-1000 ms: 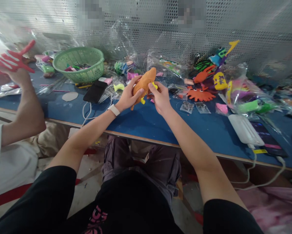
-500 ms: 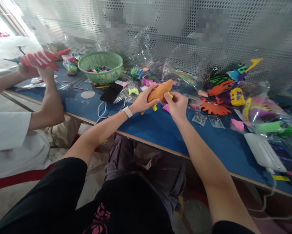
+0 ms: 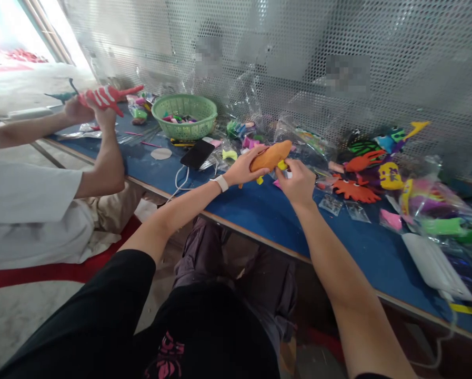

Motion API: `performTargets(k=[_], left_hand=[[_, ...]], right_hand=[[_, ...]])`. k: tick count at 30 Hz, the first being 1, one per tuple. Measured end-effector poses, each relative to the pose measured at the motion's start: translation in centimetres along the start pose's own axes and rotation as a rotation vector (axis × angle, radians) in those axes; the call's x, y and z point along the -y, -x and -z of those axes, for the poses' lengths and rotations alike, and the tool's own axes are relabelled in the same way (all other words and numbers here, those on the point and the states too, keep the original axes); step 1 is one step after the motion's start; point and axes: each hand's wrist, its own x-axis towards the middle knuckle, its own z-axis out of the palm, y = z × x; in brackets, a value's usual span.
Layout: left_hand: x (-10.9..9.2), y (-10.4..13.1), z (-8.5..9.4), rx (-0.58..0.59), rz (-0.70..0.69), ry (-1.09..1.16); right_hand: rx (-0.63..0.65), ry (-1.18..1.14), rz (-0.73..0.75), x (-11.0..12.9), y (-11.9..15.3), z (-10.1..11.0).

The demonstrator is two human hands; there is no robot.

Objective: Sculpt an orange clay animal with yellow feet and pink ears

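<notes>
Orange figure [image 3: 271,157], long and rounded, and the left hand [image 3: 241,169] has it gripped: fingers over the far side, thumb along the near one, holding it up over the blue counter [image 3: 251,213]. Opposite, the right hand [image 3: 300,181] has thumb and fingers pinched on a small yellow piece [image 3: 282,165], tight against the figure's right end. Another yellow bit [image 3: 260,180] peeks out below the figure, between the two hands. Just beyond the left hand, a pale yellow bow-shaped piece [image 3: 230,155]; left of that, a black phone [image 3: 197,153] with a white cable [image 3: 179,178], then a pale disc [image 3: 161,153]. Farther out past that hand sits a green plastic basket [image 3: 186,130], colourful pieces jumbled inside. Over to the right hand's right, an orange-red crab figure [image 3: 356,190], a yellow piece with dark markings [image 3: 389,175] just behind, two small clear packets [image 3: 330,204] on the near side, and, farther right, a white power bank [image 3: 437,266]. Well off to the left hand's left, a co-worker [image 3: 30,184] holds up a red-and-white striped figure [image 3: 105,97]. Perforated metal panel [image 3: 255,52] rises beyond both hands.
</notes>
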Motion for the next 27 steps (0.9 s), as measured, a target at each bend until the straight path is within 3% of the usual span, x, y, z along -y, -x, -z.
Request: performTargets(k=[6, 12, 16, 19, 21, 27], left_hand=[[0.4, -0.4, 0.0, -0.035, -0.064, -0.074], [0.4, -0.4, 1.1, -0.004, -0.096, -0.102], [0.0, -0.3, 3.0, 0.006, -0.03, -0.148], [-0.2, -0.4, 4.1, -0.025, 0.016, -0.046], [-0.2, -0.5, 4.6, -0.012, 0.067, 0.099], [-0.1, -0.1, 5.9, 0.338, 0.35, 0.571]], right_hand=[[-0.007, 0.211, 0.041, 0.8, -0.2, 0.5], [-0.001, 0.157, 0.064, 1.3, -0.2, 1.0], [-0.023, -0.13, -0.008, 0.0, -0.2, 0.4], [-0.044, -0.57, -0.292, -1.9, -0.2, -0.8], [0.028, -0.818, -0.473, -3.0, -0.1, -1.5], [0.1, -1.02, -0.582, -3.6, 0.1, -2.4]])
